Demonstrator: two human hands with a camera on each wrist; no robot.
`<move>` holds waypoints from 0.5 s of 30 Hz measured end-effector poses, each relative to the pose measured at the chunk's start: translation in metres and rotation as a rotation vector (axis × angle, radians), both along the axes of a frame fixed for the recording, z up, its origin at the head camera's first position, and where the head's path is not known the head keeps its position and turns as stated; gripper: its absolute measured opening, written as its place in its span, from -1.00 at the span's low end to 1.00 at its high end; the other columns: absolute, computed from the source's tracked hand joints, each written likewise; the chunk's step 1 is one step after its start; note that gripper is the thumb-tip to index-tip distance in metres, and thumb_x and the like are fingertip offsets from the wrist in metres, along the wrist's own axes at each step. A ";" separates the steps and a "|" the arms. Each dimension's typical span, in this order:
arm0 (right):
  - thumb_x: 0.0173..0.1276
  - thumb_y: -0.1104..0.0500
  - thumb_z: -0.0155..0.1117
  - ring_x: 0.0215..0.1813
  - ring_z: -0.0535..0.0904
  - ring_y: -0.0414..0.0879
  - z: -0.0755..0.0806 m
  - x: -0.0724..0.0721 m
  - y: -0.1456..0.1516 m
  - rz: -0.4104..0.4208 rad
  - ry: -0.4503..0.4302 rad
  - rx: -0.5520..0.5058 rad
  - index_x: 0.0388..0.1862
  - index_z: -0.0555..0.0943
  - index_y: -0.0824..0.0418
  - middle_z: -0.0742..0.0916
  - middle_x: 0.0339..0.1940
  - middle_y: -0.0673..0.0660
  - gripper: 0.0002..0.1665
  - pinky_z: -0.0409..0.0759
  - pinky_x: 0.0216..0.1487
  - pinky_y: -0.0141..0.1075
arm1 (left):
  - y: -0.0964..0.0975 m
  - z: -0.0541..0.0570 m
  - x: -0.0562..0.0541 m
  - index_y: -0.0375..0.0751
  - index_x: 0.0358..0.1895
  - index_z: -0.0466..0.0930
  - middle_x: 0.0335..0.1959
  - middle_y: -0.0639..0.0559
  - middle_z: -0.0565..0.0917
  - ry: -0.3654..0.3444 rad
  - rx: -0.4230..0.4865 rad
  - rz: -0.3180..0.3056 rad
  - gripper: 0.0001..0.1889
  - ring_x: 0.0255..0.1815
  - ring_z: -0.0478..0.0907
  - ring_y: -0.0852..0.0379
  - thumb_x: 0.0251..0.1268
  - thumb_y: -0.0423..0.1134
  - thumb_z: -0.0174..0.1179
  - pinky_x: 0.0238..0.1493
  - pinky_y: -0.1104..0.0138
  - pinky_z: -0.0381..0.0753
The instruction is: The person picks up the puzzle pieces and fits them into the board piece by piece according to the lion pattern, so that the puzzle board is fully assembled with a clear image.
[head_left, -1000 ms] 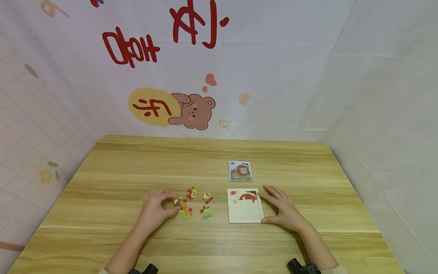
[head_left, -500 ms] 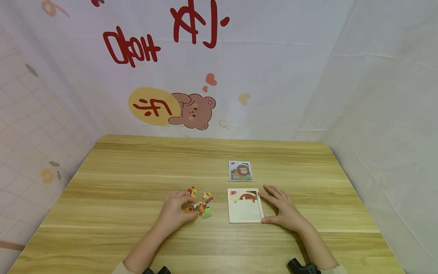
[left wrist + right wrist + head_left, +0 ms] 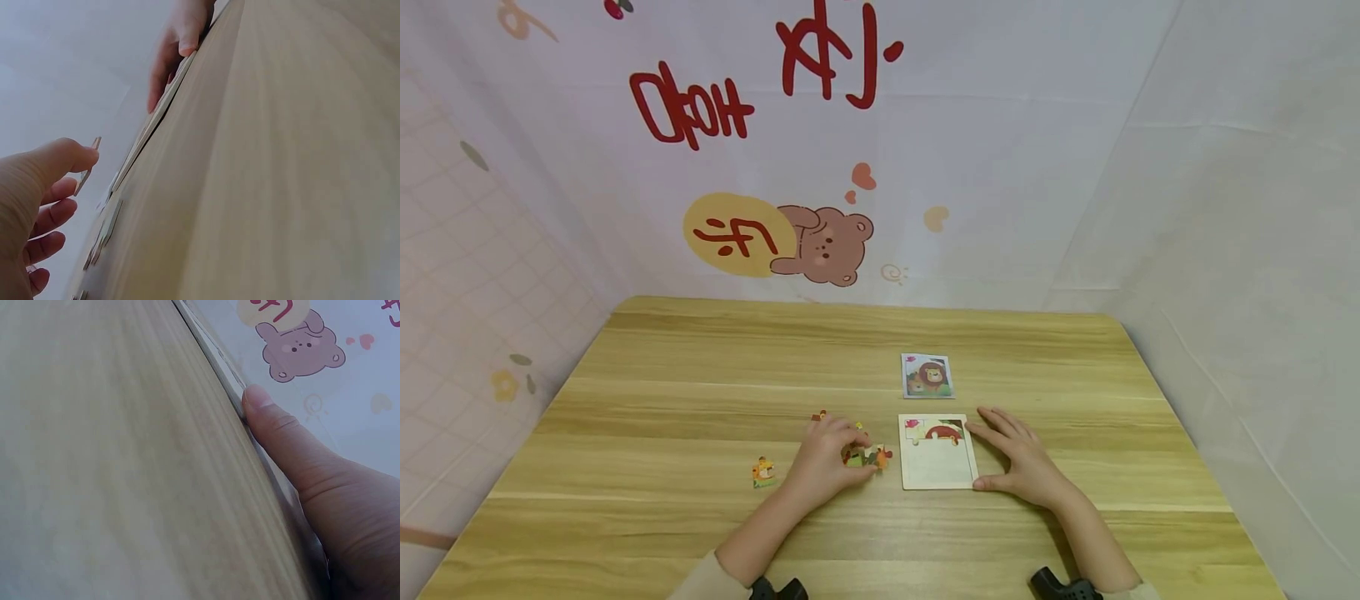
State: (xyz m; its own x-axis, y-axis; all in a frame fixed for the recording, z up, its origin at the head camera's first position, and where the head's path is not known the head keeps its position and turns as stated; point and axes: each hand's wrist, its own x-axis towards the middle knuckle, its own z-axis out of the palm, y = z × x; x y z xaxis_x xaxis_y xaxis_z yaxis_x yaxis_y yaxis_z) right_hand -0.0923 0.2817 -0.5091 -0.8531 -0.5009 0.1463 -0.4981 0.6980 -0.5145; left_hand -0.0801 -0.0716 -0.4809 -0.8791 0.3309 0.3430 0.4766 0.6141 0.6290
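Note:
Between thumb and fingers my left hand (image 3: pixel 826 462) pinches a jigsaw piece (image 3: pixel 880 457) with orange and dark green on it. In the left wrist view the thin piece (image 3: pixel 87 167) is seen edge-on, held above the table. Just to its right lies the puzzle tray (image 3: pixel 937 465), with lion-picture pieces fitted along its top and a bare lower part. My right hand (image 3: pixel 1021 460) rests at the tray's right side, fingers near the upper corner and thumb at the lower one. In the right wrist view the thumb (image 3: pixel 275 415) lies along the tray's edge.
A yellow-orange piece (image 3: pixel 763 472) lies left of my left hand. More loose pieces, including a green one (image 3: pixel 854 460), are partly hidden by that hand. A lion picture card (image 3: pixel 927 376) lies beyond the tray. White printed cloth (image 3: pixel 1000 167) stands behind the wooden table (image 3: pixel 700 350).
My left hand has moved right across the loose pieces, carrying the pinched jigsaw piece close to the tray. The yellow-orange piece at left has come into view. The right hand has stayed put.

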 end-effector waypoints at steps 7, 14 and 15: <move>-0.08 -0.38 0.42 0.46 0.01 0.25 0.000 0.000 0.000 0.001 0.003 -0.001 0.41 0.38 -0.02 0.27 0.47 0.19 0.06 -0.11 0.24 0.32 | 0.018 -0.003 -0.008 -0.01 -0.35 0.71 -0.31 0.18 0.62 0.026 -0.017 -0.045 -0.71 -0.15 0.42 0.15 -0.20 -0.06 0.54 0.05 0.03 0.29; -0.08 -0.38 0.41 0.46 0.01 0.25 0.001 0.000 0.000 0.004 0.003 0.002 0.41 0.38 0.01 0.27 0.47 0.20 0.07 -0.11 0.24 0.32 | 0.032 -0.004 -0.015 0.02 -0.35 0.70 -0.33 0.23 0.59 0.015 -0.090 -0.063 -0.70 -0.17 0.40 0.19 -0.16 0.03 0.52 -0.01 0.09 0.32; -0.08 -0.38 0.42 0.46 0.01 0.25 0.001 0.000 -0.001 0.004 0.002 0.002 0.41 0.38 0.01 0.27 0.47 0.20 0.07 -0.11 0.24 0.32 | 0.034 -0.004 -0.016 0.03 -0.35 0.70 -0.33 0.23 0.58 0.012 -0.103 -0.063 -0.69 -0.17 0.40 0.19 -0.16 0.05 0.51 0.00 0.10 0.32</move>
State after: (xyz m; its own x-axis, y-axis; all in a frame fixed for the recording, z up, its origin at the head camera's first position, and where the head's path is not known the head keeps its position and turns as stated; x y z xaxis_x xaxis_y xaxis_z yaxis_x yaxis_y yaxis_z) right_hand -0.0923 0.2811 -0.5083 -0.8505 -0.5049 0.1472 -0.5022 0.6966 -0.5124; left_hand -0.0962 -0.0380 -0.4846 -0.8515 0.4194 0.3147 0.5234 0.6436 0.5585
